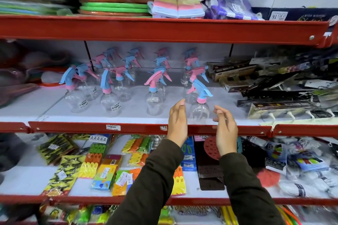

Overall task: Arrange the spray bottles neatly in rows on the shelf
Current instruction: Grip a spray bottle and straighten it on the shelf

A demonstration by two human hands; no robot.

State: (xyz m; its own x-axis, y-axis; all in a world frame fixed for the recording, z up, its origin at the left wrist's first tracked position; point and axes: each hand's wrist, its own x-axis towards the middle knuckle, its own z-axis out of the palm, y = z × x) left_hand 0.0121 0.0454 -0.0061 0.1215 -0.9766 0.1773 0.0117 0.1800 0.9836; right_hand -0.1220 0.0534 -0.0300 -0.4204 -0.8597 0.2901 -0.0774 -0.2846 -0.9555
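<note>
Head view: the spray bottle (199, 109) with the blue trigger and pink collar stands upright at the front edge of the shelf (128, 115), right end of the front row, between my two hands. My left hand (177, 120) is just beside it, fingers straight and loosely apart, not gripping. My right hand (225, 126) sits on its other side, fingers curled and apart, holding nothing. More spray bottles (117, 82) stand in rows to the left and behind, with dark boxes (274, 95) piled toward the right end
</note>
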